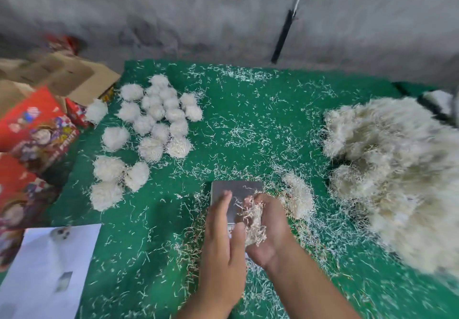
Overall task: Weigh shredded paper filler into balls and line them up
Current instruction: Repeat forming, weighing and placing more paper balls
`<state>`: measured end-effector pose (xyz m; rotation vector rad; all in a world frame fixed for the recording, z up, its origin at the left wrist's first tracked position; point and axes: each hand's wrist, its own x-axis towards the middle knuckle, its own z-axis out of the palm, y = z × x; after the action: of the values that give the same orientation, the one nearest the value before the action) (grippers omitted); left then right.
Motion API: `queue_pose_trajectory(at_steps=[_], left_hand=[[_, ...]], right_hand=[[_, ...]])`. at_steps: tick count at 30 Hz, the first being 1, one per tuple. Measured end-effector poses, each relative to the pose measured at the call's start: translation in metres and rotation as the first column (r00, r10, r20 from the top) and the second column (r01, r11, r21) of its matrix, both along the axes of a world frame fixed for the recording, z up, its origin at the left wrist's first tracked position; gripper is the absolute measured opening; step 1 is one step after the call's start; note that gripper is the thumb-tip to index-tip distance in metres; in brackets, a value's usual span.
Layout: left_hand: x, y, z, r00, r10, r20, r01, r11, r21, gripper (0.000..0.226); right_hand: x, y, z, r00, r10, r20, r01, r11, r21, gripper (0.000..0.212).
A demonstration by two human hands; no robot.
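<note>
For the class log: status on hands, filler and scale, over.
Right hand grips filler wad; left hand open against it. Both over scale. Finished balls far left. Nothing blocking.

I see a wad of pale shredded paper (pixel 253 224) over the grey scale (pixel 237 189); finished balls (pixel 159 117) cluster far left, the loose heap (pixel 397 169) right.
</note>
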<state>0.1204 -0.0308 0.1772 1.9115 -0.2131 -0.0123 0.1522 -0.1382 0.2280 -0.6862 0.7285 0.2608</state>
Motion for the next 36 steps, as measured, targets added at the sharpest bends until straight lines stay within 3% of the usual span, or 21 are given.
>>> queue_pose_trajectory(at_steps=[2, 4, 7, 9, 11, 14, 19, 22, 24, 26, 30, 33, 36], left_hand=[[0.002, -0.025, 0.029, 0.984, -0.098, 0.146, 0.098, 0.995, 0.009, 0.054], [0.005, -0.044, 0.046, 0.966, -0.117, 0.231, 0.103, 0.992, 0.069, 0.048], [0.014, -0.065, 0.06, 0.99, -0.003, 0.14, -0.013, 0.994, 0.112, 0.041], [0.016, -0.08, 0.064, 0.996, 0.039, 0.084, -0.047, 0.994, 0.094, 0.033], [0.016, -0.092, 0.068, 0.989, 0.044, 0.145, -0.055, 0.996, 0.074, 0.028], [0.021, -0.107, 0.077, 0.971, 0.067, 0.231, -0.095, 0.989, 0.114, 0.048], [0.047, -0.127, 0.102, 0.974, 0.225, 0.031, -0.223, 0.973, -0.066, 0.061], [0.041, -0.149, 0.116, 0.983, 0.179, -0.031, -0.182, 0.969, -0.167, 0.059], [0.027, -0.165, 0.121, 0.996, 0.087, 0.0, -0.087, 0.995, -0.053, 0.047], [0.016, -0.175, 0.116, 0.997, -0.016, 0.069, 0.006, 0.99, 0.142, 0.013], [0.0, -0.19, 0.11, 0.963, -0.264, 0.056, 0.249, 0.95, 0.189, 0.051], [0.001, -0.202, 0.107, 0.964, -0.206, 0.165, 0.156, 0.949, 0.273, 0.051], [0.027, -0.21, 0.109, 0.963, -0.093, 0.254, -0.022, 0.909, 0.415, 0.045]], right_hand=[[-0.007, -0.008, 0.004, 0.999, -0.031, 0.023, 0.027, 0.984, 0.175, 0.027], [-0.014, -0.018, 0.019, 0.998, -0.043, 0.05, 0.029, 0.97, 0.241, 0.029], [-0.029, -0.034, 0.047, 0.982, 0.075, 0.176, -0.068, 0.997, -0.044, 0.028], [-0.036, -0.045, 0.048, 0.984, 0.028, 0.174, -0.021, 0.999, -0.042, 0.04], [-0.044, -0.052, 0.049, 0.979, -0.028, 0.2, 0.037, 0.999, -0.04, 0.051], [-0.05, -0.069, 0.054, 0.985, -0.061, 0.159, 0.064, 0.998, -0.014, 0.068], [-0.053, -0.082, 0.068, 0.985, -0.103, 0.137, 0.101, 0.995, 0.026, 0.081], [-0.053, -0.092, 0.064, 0.981, -0.174, 0.087, 0.162, 0.978, 0.131, 0.079], [-0.054, -0.104, 0.064, 0.979, -0.174, 0.106, 0.145, 0.96, 0.238, 0.072], [-0.054, -0.121, 0.064, 0.971, -0.213, 0.11, 0.163, 0.923, 0.349, 0.06], [-0.058, -0.154, 0.059, 0.944, -0.303, 0.127, 0.239, 0.899, 0.368, 0.063], [-0.057, -0.157, 0.068, 0.925, -0.333, 0.182, 0.26, 0.905, 0.338, 0.041], [-0.053, -0.154, 0.066, 0.912, -0.331, 0.242, 0.261, 0.923, 0.282, 0.045]])
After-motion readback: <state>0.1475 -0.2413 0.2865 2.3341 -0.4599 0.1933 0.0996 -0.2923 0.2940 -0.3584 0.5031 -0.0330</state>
